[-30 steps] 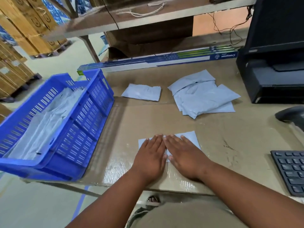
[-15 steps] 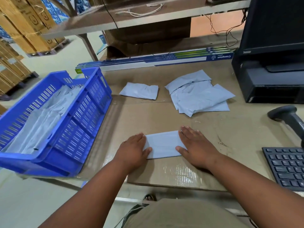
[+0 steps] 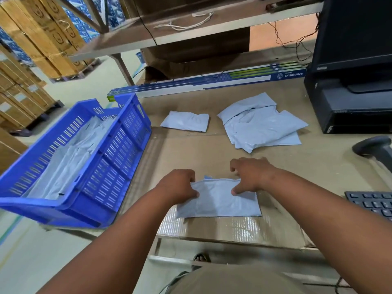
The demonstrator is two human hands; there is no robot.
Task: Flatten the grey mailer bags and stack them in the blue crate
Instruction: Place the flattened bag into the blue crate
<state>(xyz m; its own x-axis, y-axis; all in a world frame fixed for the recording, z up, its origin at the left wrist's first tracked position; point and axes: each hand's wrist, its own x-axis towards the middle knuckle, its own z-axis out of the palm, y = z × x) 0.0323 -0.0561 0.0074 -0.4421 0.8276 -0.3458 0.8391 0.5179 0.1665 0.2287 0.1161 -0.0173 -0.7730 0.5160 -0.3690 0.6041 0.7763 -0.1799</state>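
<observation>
A flattened grey mailer bag [image 3: 220,202] lies at the near middle of the cardboard-covered table. My left hand [image 3: 180,184] pinches its upper left corner and my right hand [image 3: 250,176] pinches its upper right edge, lifting the far edge slightly. The blue crate [image 3: 118,149] stands at the left edge of the table with flattened grey mailers [image 3: 63,164] stacked inside. A single grey mailer [image 3: 185,120] lies further back, and a loose pile of several grey mailers [image 3: 263,124] lies behind my right hand.
A black computer unit [image 3: 350,107] and monitor stand at the back right. A barcode scanner [image 3: 375,149] and keyboard [image 3: 373,203] sit on the right. A long blue and white box [image 3: 207,82] lies along the back. Stacked cartons stand on the floor far left.
My hands slid apart from the middle of the mailer to its ends, then curled onto its far corners and took hold. The mailer's far edge has risen a little.
</observation>
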